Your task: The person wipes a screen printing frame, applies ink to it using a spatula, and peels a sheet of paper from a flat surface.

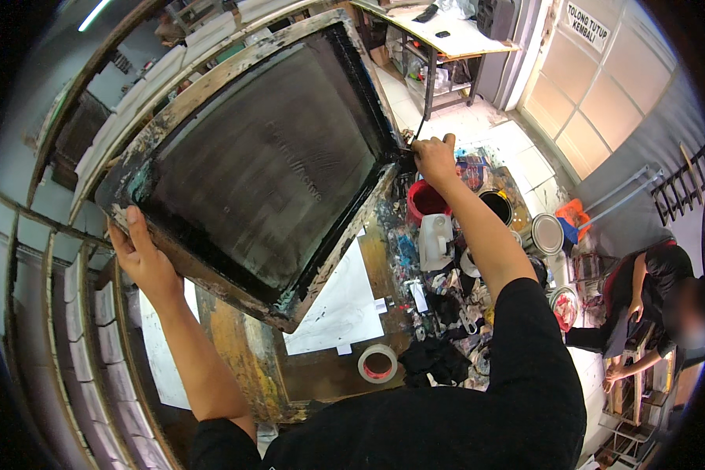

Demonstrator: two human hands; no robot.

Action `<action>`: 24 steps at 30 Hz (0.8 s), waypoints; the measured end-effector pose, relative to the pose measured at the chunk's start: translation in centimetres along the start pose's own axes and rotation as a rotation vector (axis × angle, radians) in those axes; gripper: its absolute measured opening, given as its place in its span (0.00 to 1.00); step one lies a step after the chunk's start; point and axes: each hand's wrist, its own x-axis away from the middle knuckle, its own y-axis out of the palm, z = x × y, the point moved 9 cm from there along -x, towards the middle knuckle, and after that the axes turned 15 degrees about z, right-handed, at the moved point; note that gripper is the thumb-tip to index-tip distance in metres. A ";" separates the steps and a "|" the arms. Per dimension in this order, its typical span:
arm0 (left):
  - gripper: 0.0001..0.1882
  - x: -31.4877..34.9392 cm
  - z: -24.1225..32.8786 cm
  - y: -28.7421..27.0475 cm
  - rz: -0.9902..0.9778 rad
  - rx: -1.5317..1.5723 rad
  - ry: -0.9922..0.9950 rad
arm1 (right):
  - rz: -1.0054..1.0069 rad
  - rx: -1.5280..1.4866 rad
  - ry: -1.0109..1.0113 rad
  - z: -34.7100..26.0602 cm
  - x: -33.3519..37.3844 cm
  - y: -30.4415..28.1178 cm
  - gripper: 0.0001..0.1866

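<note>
A wooden screen-printing frame (266,157) with dark mesh and black ink along its inner edges is tilted up above the work table. At its lower left corner my left hand (150,262) grips the wood, with the thumb on the face side. My right hand (437,160) is closed beside the frame's right corner, next to a black, ink-covered piece; what its fingers hold is hidden. Beneath the frame, a white paper sheet (341,301) lies on the stained board (243,364), with small tabs at its edge. A roll of tape (377,364) lies close by.
Right of the board stand a red ink tub (427,202), a whitish plastic jug (436,243), open cans (546,233) and black rags (439,359). Racks with paper stacks (106,337) line the left. A person (658,290) sits at the far right. A desk (446,35) stands behind.
</note>
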 end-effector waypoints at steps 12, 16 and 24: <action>0.34 0.3 -1.4 -1.4 0.041 -0.002 -0.098 | -0.030 -0.135 0.009 -1.1 1.5 0.6 0.07; 0.41 -0.2 -2.1 -2.1 0.053 -0.032 -0.064 | -0.079 -0.111 -0.027 -0.2 1.5 0.8 0.07; 0.31 0.5 -0.8 -1.3 0.055 -0.044 -0.057 | -0.016 -0.040 0.142 1.0 0.1 1.3 0.08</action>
